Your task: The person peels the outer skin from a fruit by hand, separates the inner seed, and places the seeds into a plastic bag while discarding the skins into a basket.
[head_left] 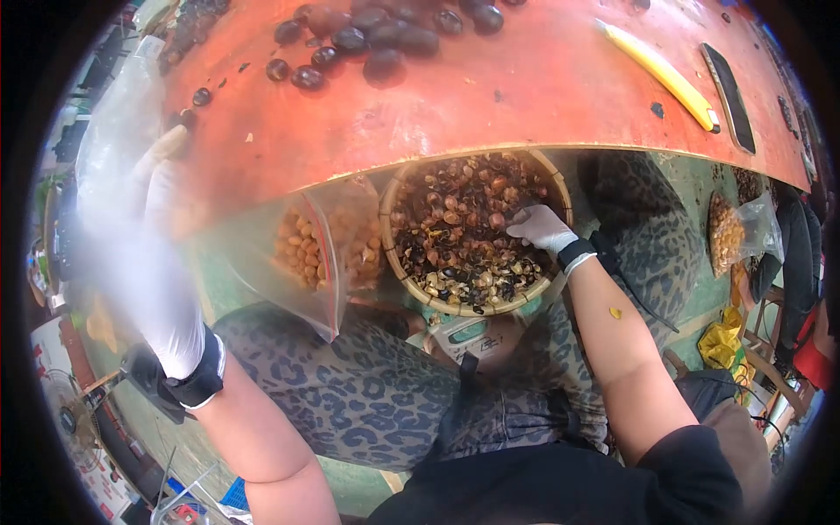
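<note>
My right hand (541, 227), in a pale glove, reaches over the right side of a round woven basket (391, 254) filled with brown shells and peelings (455, 219). Its fingers are pressed together at the shells; what they hold, if anything, is hidden. My left hand (166, 192), also gloved, is raised at the left edge of the red table (350, 131), blurred and partly behind a hazy patch. A clear plastic bag (114, 114) hangs beside it. Between the left hand and the basket is a zip bag (306, 245) of orange-brown nuts.
Dark round fruits (350, 39) lie on the table's far side. A yellow-handled knife (661, 74) and a phone (728, 98) lie at the right. Under the basket stands a scale (472, 337). Another bag of nuts (724, 232) is at the right, near a person's leg (792, 262).
</note>
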A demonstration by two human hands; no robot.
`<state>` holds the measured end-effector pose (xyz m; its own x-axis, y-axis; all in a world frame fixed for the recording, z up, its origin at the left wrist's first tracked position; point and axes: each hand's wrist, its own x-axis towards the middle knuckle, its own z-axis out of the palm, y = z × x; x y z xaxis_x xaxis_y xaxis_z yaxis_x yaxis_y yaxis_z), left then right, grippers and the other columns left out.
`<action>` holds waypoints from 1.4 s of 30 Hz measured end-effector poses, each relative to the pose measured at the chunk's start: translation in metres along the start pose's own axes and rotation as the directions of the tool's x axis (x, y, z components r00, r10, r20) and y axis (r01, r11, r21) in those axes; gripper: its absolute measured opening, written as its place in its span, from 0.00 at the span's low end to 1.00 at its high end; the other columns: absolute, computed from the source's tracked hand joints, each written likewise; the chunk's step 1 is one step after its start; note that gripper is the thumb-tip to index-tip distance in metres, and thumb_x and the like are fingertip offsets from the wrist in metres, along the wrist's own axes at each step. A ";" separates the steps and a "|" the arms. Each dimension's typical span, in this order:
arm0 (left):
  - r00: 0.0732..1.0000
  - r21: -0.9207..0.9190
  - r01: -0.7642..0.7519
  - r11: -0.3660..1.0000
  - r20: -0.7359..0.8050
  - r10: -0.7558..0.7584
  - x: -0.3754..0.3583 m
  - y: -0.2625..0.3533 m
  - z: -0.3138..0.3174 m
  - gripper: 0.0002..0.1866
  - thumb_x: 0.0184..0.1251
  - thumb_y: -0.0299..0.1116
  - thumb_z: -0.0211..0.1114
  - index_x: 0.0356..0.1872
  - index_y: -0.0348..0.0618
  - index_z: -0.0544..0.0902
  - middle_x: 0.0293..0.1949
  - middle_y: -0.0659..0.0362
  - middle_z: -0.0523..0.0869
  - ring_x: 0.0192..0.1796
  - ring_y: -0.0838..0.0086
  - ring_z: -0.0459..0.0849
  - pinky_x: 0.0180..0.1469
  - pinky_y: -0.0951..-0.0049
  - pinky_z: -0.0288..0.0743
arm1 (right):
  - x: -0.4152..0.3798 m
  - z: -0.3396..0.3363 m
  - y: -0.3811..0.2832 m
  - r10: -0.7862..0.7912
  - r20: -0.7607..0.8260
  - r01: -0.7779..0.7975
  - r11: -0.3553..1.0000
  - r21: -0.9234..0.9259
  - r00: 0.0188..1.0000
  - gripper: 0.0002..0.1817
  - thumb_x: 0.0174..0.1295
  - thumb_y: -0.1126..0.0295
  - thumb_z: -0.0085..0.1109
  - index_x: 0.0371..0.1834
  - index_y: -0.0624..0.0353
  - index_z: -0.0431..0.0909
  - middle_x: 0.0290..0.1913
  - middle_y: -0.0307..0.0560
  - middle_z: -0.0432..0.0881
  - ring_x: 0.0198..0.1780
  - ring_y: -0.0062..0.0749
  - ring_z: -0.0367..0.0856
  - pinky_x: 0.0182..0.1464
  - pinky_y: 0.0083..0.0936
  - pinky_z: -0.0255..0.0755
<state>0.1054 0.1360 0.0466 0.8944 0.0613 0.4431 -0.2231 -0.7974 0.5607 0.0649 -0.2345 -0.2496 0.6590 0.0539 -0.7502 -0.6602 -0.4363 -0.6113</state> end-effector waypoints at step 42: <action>0.672 -0.657 0.711 0.252 0.740 0.034 -0.125 0.086 0.070 0.16 0.65 0.23 0.63 0.53 0.37 0.73 0.46 0.58 0.80 0.48 0.78 0.79 0.50 0.76 0.74 | -0.226 0.033 -0.137 -0.883 -0.249 0.859 0.454 -0.236 0.398 0.19 0.42 0.78 0.76 0.39 0.62 0.80 0.32 0.41 0.77 0.30 0.28 0.74 0.35 0.21 0.70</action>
<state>0.0016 0.0174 -0.0096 0.8802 -0.4299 -0.2010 0.3248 0.2367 0.9157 -0.0059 -0.1577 -0.0045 0.9349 0.1832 0.3041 0.3518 -0.3632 -0.8627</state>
